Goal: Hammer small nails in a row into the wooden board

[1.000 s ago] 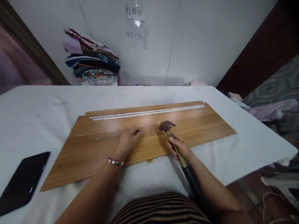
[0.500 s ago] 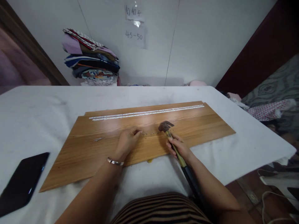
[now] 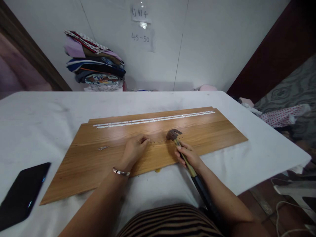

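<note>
My right hand (image 3: pixel 189 154) is wrapped round the handle of a claw hammer (image 3: pixel 189 164). The hammer's rusty head is just above or on the wooden board (image 3: pixel 98 171), its claw pointing to the right. My left hand (image 3: pixel 135 148), with a silver bracelet at the wrist, rests on the board with thumb and forefinger pinched together. Whatever is between those fingertips is too small to make out. A row of small nail heads (image 3: pixel 159 142) runs rightward from the fingertips, partly behind the hammer. Several loose nails (image 3: pixel 102 148) lie on the board left of my left hand.
Two white marked strips (image 3: pixel 153 120) run along the board's far part. The board lies on a white-covered table (image 3: pixel 61 105). A black phone (image 3: pixel 24 194) is at the left. Folded cloths (image 3: pixel 96 62) are stacked by the wall behind the table, and paper notes (image 3: pixel 140 38) hang there.
The view has shifted very slightly. Both hands and the hammer keep nearly the same place over the board.
</note>
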Motion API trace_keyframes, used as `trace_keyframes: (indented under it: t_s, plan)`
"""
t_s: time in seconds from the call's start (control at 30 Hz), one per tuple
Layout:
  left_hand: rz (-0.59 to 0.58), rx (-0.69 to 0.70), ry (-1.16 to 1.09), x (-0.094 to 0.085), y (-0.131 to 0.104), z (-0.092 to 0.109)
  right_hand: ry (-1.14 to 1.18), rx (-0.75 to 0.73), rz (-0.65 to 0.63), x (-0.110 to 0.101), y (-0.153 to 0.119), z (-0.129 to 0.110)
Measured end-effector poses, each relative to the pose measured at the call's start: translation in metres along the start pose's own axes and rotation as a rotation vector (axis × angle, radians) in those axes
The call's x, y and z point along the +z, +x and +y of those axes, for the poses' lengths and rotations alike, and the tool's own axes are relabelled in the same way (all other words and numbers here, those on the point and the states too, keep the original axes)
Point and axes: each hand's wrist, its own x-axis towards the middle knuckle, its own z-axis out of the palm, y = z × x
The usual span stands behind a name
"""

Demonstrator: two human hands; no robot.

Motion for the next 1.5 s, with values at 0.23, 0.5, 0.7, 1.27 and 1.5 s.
trace_keyframes:
  t_s: [0.23, 0.5, 0.7, 1.27, 1.5]
  plan:
    - [-0.009, 0.020, -0.001, -0.0004, -0.0002, 0.0003, 0.007, -0.027, 0.010, -0.0004, -0.0003, 0.0003]
    - [-0.017, 0.042, -0.016, -0.0013, -0.0005, 0.0003, 0.003, -0.015, 0.002, 0.0003, 0.0000, -0.0007]
    - [-0.002, 0.042, -0.019, -0.0013, 0.0000, 0.0005, 0.017, -0.038, 0.020, -0.0019, -0.0003, 0.0004]
    - [0.008, 0.067, -0.028, -0.0001, 0.0009, -0.0021, 0.019, 0.005, -0.020, -0.0007, 0.0011, 0.0007]
    - [0.002, 0.074, -0.022, 0.0005, 0.0011, -0.0031, 0.015, -0.027, 0.012, -0.0016, 0.0023, 0.0011]
